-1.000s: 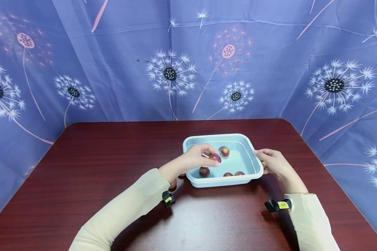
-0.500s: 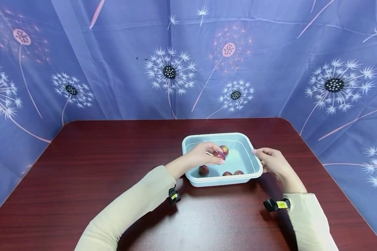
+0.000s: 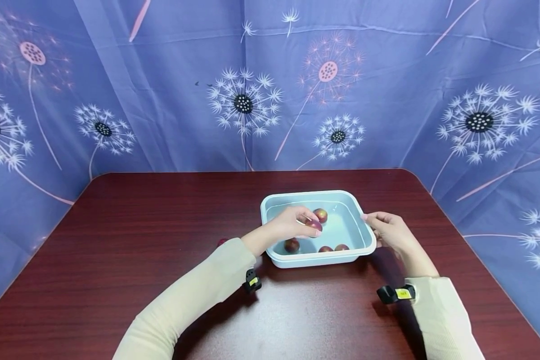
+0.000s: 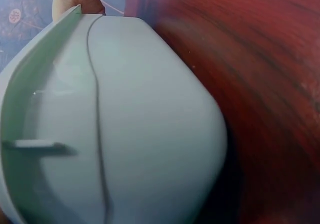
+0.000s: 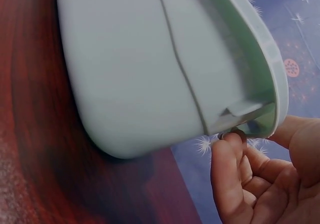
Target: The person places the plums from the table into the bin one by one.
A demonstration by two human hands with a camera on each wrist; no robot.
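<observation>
In the head view my left hand (image 3: 292,224) pinches a reddish-purple plum (image 3: 314,225) between thumb and fingers, over the inside of a pale blue plastic basin (image 3: 321,257). Several more plums lie inside: one with a yellowish patch (image 3: 321,215) just behind the held one, a darker one (image 3: 291,245) below the wrist, others by the near wall. At the basin's right end my right hand (image 3: 391,232) grips the rim, and the right wrist view shows its thumb and fingers (image 5: 227,171) at the rim's corner. The left wrist view has the basin's outer wall (image 4: 150,109), the plum hidden.
Another reddish fruit (image 3: 222,242) peeks out on the table behind the left sleeve (image 3: 207,280). The dark red-brown table (image 3: 130,225) ends at a blue curtain (image 3: 171,100) with dandelion prints. Black wrist cameras (image 3: 396,294) hang at both sleeves.
My left hand has shifted right over the basin with the plum in it, then nearly stopped. A fruit behind the left sleeve has come into view. The right hand stays on the rim.
</observation>
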